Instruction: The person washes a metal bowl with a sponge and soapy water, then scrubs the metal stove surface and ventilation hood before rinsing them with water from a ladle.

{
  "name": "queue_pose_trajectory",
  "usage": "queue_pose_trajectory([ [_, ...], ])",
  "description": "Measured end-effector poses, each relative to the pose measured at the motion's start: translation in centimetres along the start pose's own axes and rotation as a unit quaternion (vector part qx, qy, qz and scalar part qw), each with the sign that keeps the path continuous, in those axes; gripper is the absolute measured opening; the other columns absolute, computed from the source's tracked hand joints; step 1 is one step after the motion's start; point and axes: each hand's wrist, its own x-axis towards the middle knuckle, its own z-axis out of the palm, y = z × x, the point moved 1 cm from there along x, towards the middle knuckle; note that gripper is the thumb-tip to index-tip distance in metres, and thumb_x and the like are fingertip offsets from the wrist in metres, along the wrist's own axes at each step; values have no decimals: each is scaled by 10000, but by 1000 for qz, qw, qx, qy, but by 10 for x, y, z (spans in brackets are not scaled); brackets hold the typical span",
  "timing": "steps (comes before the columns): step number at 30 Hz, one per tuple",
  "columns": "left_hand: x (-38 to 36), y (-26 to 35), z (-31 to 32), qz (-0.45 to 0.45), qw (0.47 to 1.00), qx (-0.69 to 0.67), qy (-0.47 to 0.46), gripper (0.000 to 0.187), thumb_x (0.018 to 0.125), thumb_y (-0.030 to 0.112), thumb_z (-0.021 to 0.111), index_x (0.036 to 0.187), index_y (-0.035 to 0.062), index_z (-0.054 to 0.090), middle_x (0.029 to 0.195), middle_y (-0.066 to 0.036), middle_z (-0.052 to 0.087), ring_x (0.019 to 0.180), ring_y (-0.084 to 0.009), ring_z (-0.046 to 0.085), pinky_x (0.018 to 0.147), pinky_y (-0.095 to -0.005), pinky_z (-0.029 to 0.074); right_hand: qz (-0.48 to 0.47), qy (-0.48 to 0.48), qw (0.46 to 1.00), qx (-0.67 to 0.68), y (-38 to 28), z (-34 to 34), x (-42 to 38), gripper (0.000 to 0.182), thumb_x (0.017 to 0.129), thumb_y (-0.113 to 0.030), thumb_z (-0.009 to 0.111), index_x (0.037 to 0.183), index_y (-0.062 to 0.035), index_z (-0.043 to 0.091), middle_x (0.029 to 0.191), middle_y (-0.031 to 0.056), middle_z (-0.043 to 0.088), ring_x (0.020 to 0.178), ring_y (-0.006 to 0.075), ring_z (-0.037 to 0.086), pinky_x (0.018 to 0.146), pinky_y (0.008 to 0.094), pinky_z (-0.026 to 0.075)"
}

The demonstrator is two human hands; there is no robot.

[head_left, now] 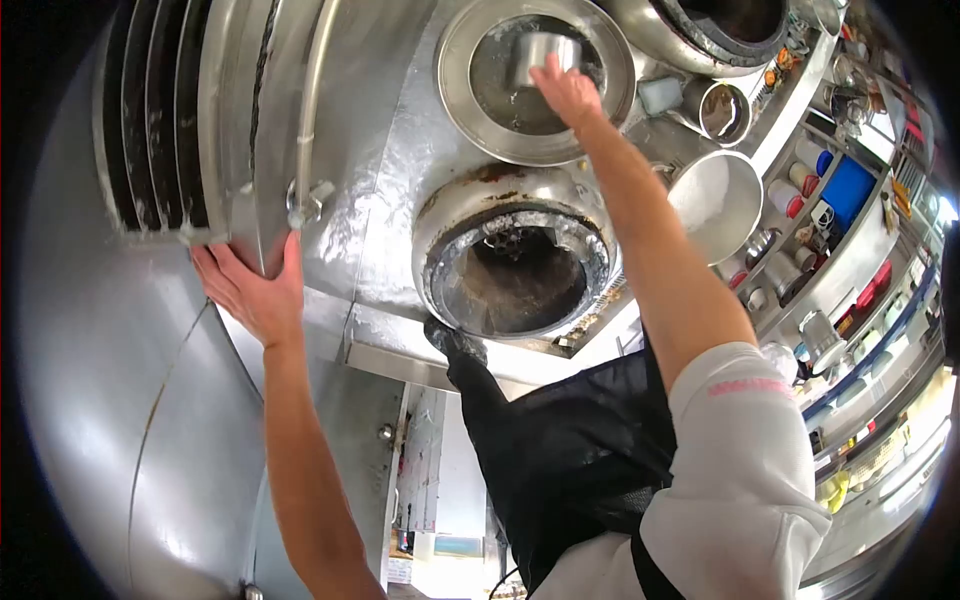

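Note:
My right hand (570, 92) grips a small metal cup (546, 58) at its near side, over a round metal basin (455, 75) with water in it. On the left, my left hand (256, 290) rests against the lower corner of a steel panel (245, 215), thumb and fingers spread apart. A black cloth (455, 345) lies at the front edge of the round burner opening (515, 280), which sits below the basin.
Dark slotted vents (160, 120) and a pipe (312, 110) stand at the upper left. Right of the burner are a white-filled bowl (715, 205) and a metal pot (722, 112). Another burner (715, 30) is at the top, and shelves with containers (790, 195) line the right.

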Motion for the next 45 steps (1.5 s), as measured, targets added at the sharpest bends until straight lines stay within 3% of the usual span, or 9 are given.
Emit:
queue_pose_trajectory([
  [5, -1, -1, -1, -72, 996, -37, -44, 911, 702, 415, 856, 1398, 17, 424, 1466, -253, 379, 1350, -444, 368, 1079, -571, 345, -14, -134, 973, 186, -45, -10, -24, 292, 928, -167, 534, 1218, -138, 513, 1286, 238, 507, 682, 284, 719, 585, 392, 608],
  [13, 4, -2, 5, -6, 1000, 5, -5, 840, 741, 440, 827, 1342, -11, 452, 1464, -290, 375, 1342, -485, 363, 1081, -585, 335, 338, -45, 823, 455, -1, -96, 28, 314, 826, -32, 580, 1103, -61, 436, 1075, 312, 529, 854, 479, 655, 737, 572, 532],
  [16, -1, -7, -1, -5, 1000, -3, -14, 859, 751, 446, 818, 1371, -10, 435, 1476, -298, 363, 1346, -495, 357, 1094, -594, 315, 484, -233, 610, 583, 31, -142, 47, 358, 724, -84, 670, 1050, -47, 528, 864, 239, 666, 765, 368, 705, 734, 492, 566],
  [20, 1, 0, 0, 11, 1000, -19, 3, 927, 768, 452, 803, 1454, 4, 370, 1519, -298, 316, 1379, -501, 324, 1106, -615, 289, 49, -126, 920, 368, 50, -106, 115, 59, 655, -222, 775, 672, -174, 744, 790, 88, 736, 794, 274, 715, 669, 386, 543],
  [22, 1, -2, -5, 22, 1000, -12, 9, 965, 779, 475, 788, 1493, 21, 322, 1544, -288, 286, 1400, -497, 300, 1109, -620, 281, 392, -202, 314, 841, 51, -61, 176, 122, 759, -119, 689, 662, -54, 654, 662, 115, 664, 574, 239, 641, 450, 362, 487],
  [26, 5, 6, -14, 45, 999, -10, 14, 1027, 787, 523, 765, 1536, 51, 243, 1569, -273, 251, 1419, -489, 278, 1112, -621, 272, 483, -93, 179, 852, 93, -189, 158, 67, 829, 53, 562, 889, 55, 591, 709, 148, 594, 514, 218, 567, 348, 330, 401],
  [34, 3, 1, -13, 43, 999, 1, 15, 1035, 795, 539, 754, 1550, 74, 220, 1576, -265, 242, 1421, -482, 280, 1119, -624, 261, 526, 93, 406, 741, 41, -150, 50, 416, 823, -27, 568, 1200, 16, 397, 822, 211, 610, 521, 263, 605, 398, 399, 441],
  [39, 5, 2, -13, 49, 999, 7, 21, 993, 819, 582, 707, 1512, 13, 280, 1545, -293, 275, 1406, -476, 295, 1129, -591, 263, 424, 130, 754, 484, 20, -134, -19, 370, 803, -85, 610, 1102, -25, 399, 1066, 263, 521, 775, 495, 625, 704, 564, 532],
  [45, 3, 2, -7, 25, 1000, 8, -16, 1001, 781, 470, 790, 1504, -7, 287, 1528, -310, 287, 1403, -482, 295, 1118, -581, 280, 39, 39, 980, 193, 12, -54, -6, 121, 883, -177, 561, 989, -131, 526, 924, 91, 546, 759, 258, 708, 440, 455, 534],
])
